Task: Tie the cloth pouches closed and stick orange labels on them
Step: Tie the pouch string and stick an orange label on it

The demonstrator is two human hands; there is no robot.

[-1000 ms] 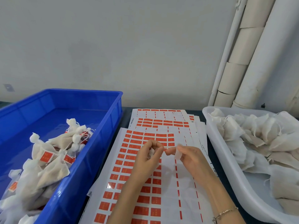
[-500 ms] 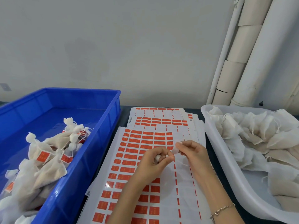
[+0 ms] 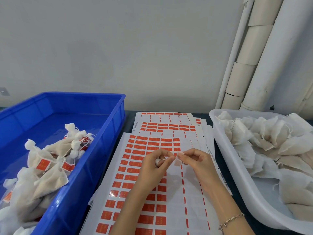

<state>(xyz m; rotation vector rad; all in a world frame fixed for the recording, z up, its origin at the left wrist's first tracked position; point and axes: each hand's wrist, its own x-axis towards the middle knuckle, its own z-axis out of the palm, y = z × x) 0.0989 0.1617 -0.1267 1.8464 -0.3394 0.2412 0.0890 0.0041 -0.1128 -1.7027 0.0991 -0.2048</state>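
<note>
Batch, I am judging, is running partway: left hand (image 3: 152, 168) gripping a pouch neck (image 3: 157, 161), right hand (image 3: 196, 161) pinching its pale tag (image 3: 177, 161) over the label sheets (image 3: 191, 209), labelled pouches (image 3: 42, 160) in blue bin (image 3: 81, 95), untied pouches (image 3: 271, 141) in white tub (image 3: 240, 184).

Glossy plastic bin (image 3: 108, 133), cloth pouches (image 3: 50, 160)

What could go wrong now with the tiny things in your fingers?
The little sticker pinched by the right hand looks floppy; it might fold and stick to itself. The thin string could slip from the grip of the left hand, since it is only pinched. A finished pouch might land in the white tub of unlabelled pouches, not the blue bin.
</note>
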